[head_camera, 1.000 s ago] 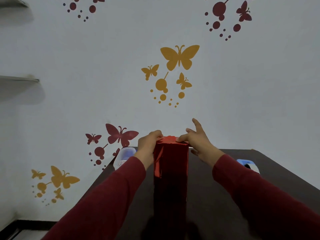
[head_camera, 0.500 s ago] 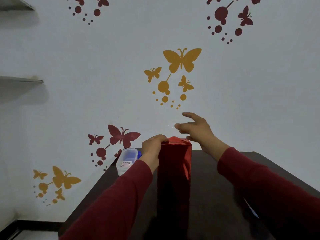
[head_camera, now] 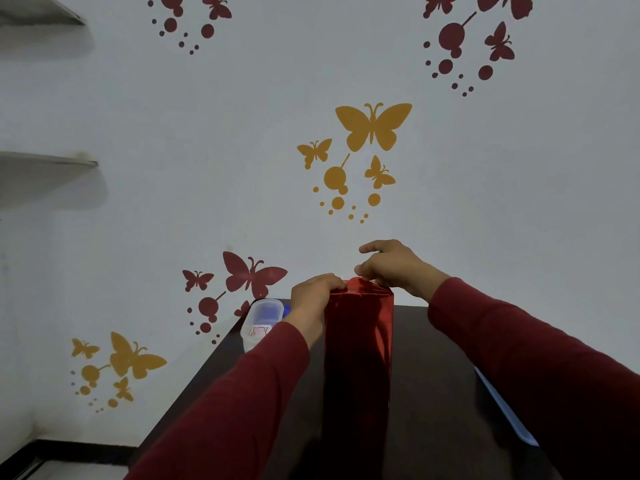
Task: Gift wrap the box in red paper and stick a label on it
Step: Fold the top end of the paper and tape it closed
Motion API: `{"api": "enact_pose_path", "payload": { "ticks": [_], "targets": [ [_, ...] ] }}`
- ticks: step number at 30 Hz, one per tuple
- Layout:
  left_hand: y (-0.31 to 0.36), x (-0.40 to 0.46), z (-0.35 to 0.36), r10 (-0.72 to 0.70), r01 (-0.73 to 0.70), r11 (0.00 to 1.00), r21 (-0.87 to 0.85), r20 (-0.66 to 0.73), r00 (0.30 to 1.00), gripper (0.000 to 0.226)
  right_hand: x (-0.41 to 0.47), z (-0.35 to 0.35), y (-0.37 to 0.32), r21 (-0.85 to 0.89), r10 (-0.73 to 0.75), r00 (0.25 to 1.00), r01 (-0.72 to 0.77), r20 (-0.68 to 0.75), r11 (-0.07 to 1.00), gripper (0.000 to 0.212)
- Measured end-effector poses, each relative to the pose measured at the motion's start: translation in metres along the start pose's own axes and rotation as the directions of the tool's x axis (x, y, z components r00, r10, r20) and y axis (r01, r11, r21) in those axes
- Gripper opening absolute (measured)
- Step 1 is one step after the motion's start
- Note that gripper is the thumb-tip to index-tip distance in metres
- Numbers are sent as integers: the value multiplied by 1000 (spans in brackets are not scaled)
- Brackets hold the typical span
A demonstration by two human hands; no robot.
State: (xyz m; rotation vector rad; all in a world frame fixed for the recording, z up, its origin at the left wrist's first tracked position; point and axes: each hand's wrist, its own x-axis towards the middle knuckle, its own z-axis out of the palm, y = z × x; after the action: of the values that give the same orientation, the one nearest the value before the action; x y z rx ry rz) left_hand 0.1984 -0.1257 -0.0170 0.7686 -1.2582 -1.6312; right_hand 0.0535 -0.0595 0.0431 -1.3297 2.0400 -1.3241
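Red-wrapped box (head_camera: 358,344) stood upright on the dark worktop (head_camera: 433,375)
Its folded top paper is gripped by the left hand (head_camera: 313,294) and pinched by the right hand (head_camera: 391,265)

Two bare hands and two long sleeves in dark red

A dark red, plain-knit left sleeve (head_camera: 242,403) is seen running from the lower left of the frame up to the wrist, where it is ended by a close cuff. A matching right sleeve (head_camera: 540,362) is seen entering from the lower right. The left hand (head_camera: 313,294) and right hand (head_camera: 394,266) are left uncovered; no markings are shown on the fabric.
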Motion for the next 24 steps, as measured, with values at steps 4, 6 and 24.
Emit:
{"api": "enact_pose_path", "payload": {
  "ticks": [4, 6, 24],
  "targets": [
    [-1, 1, -1, -3, 3, 1000, 18, 10, 1000, 24, 1, 1, -2, -51, 35, 999, -35, -2, 998, 53],
    [0, 1, -1, -6, 6, 1000, 18, 6, 1000, 23, 2, 3, -3, -72, 46, 999, -47, -12, 996, 54],
    [-10, 11, 6, -56, 56, 998, -8, -94, 994, 27, 9, 10, -3, -294, -10, 999, 0, -33, 956, 58]
  ]
}}
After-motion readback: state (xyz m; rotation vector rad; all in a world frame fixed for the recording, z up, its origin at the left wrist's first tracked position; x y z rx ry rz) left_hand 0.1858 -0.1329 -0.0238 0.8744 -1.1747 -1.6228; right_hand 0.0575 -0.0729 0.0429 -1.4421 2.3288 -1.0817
